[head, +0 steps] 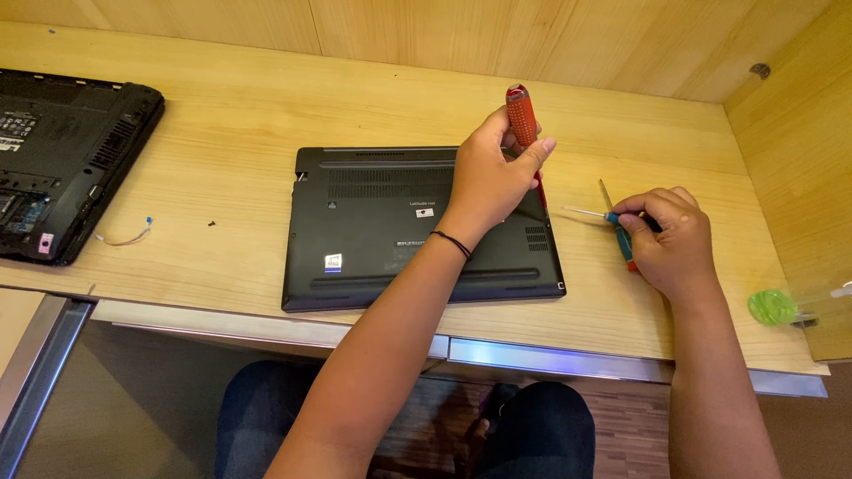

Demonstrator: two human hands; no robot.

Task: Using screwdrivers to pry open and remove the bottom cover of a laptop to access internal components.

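Head view: left hand [491, 168] clenched round red screwdriver [523, 117], upright at laptop [382, 231] right rear corner; keep shaft vertical. Right hand [673, 235] pinches blue screwdriver [621, 232] near desk [222, 124] right edge.

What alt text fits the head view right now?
A left hand holds a red screwdriver upright over an upturned black laptop on a wooden desk; the right hand grips a blue screwdriver.
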